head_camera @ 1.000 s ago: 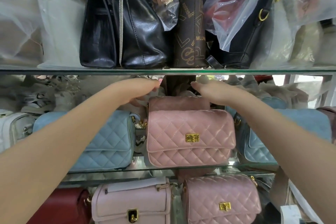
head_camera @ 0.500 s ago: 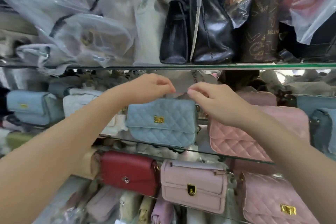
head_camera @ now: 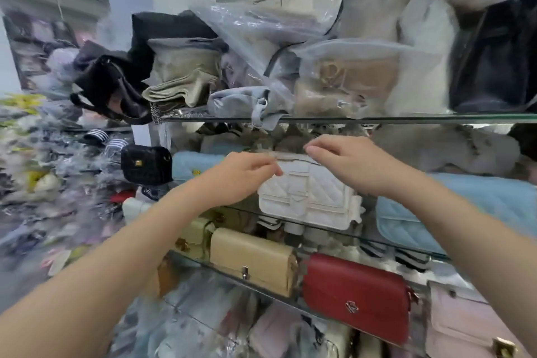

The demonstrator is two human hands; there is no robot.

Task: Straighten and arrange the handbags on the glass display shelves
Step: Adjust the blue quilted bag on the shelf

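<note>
Black quilted leather comes first: a black bag (head_camera: 146,164) is at the far left, at the level of the middle shelf (head_camera: 386,241). Next, the left hand (head_camera: 242,176) reaches to the top left corner of the white bag (head_camera: 308,196), which stands upright on this glass shelf. The right hand (head_camera: 350,166) is over its top right corner. The hands are apart, with fingers bent toward each other. Because of the blur I cannot tell if they grip the bag. Near it on the right lies a blue bag (head_camera: 465,206). On the shelf below are a beige bag (head_camera: 252,261), a red bag (head_camera: 354,296) and a pink bag (head_camera: 465,325).
</note>
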